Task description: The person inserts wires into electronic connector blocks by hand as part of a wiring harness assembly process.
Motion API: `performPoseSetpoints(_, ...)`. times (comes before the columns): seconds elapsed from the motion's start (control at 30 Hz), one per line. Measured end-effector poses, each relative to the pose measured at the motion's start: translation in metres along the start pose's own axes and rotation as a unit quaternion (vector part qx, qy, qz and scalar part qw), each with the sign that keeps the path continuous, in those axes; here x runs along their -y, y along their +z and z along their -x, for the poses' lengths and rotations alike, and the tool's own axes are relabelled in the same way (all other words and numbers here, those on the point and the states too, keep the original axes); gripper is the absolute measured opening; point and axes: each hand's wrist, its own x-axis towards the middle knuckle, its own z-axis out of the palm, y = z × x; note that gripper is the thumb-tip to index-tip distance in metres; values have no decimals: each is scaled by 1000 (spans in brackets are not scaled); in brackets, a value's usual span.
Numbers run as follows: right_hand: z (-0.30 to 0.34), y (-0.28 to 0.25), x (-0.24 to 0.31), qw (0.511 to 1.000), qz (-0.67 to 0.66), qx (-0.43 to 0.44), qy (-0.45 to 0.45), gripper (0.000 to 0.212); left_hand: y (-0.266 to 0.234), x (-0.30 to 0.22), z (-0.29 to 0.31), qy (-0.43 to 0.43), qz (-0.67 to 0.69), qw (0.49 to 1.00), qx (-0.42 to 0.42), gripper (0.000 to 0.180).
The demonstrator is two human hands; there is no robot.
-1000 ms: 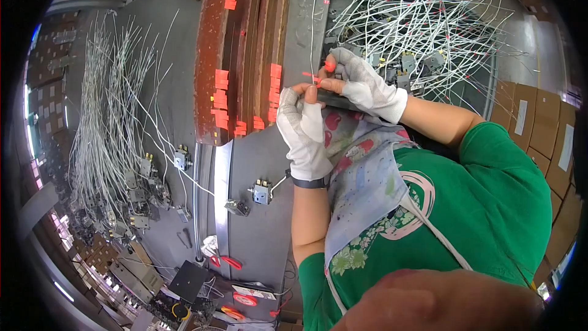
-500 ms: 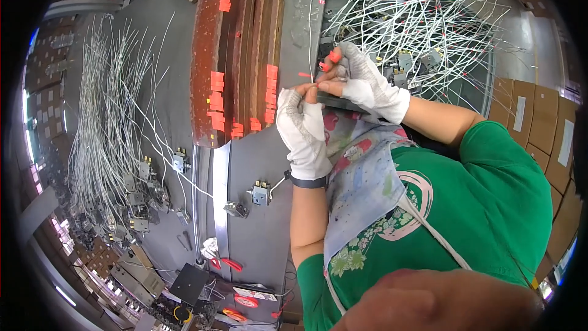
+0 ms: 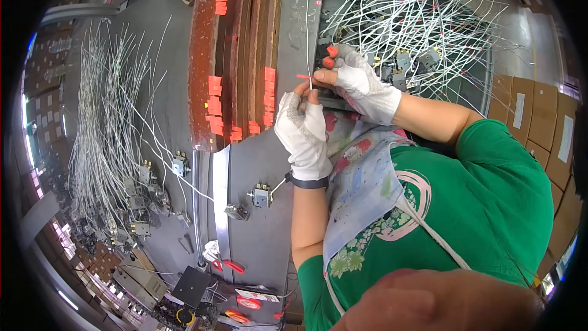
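My left hand (image 3: 301, 132), in a white fingerless glove, is closed, pinching a thin white wire (image 3: 309, 24) that runs up past the fingertips. My right hand (image 3: 367, 86), gloved the same way, has thumb and forefinger pressed together at the wire, just above the left fingertips. A short strip of red tape (image 3: 302, 76) crosses the wire there and pokes out to its left. Red pieces cover two other right fingertips. Beside my left wrist lies a small metal switch box (image 3: 261, 195) with brass terminals; its white lead passes under the wrist.
Left of my hands stand thick brown boards (image 3: 205, 67) bearing red tape pieces. A grey bin (image 3: 488, 79) of wired switch boxes lies beyond my right hand. A bundle of white wires (image 3: 104, 129) spreads at the left, with red-handled scissors (image 3: 233, 266) near the front.
My right hand has shifted slightly, its thumb now pressed against the forefinger beside the wire. My left fingertips sit a little lower on the wire. The tape strip stays across it.
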Motion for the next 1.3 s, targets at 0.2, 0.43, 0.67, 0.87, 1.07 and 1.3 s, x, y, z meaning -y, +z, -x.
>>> performPoseSetpoints(0.2, 4, 11, 5, 999, 26, -35, 26, 51, 2, -5, 3, -46, 24, 999, 1, 25)
performPoseSetpoints(0.43, -2, 5, 3, 974, 111, 116, -163, 42, -2, -12, 9, 165, 45, 982, -73, 25)
performPoseSetpoints(0.67, 21, 22, 13, 963, 93, 181, -176, 46, -31, -48, 28, 27, 117, 991, -53, 16)
performPoseSetpoints(0.87, 52, 45, 35, 940, -23, 286, -184, 47, -73, -101, 34, 96, 57, 993, 25, 18)
performPoseSetpoints(1.07, 56, 64, 61, 842, 18, 298, -449, 52, -75, -121, 12, 233, 49, 971, 14, 15)
performPoseSetpoints(1.3, 73, 52, 99, 743, 106, 158, -642, 47, -57, -150, -10, 191, 217, 915, 280, 24)
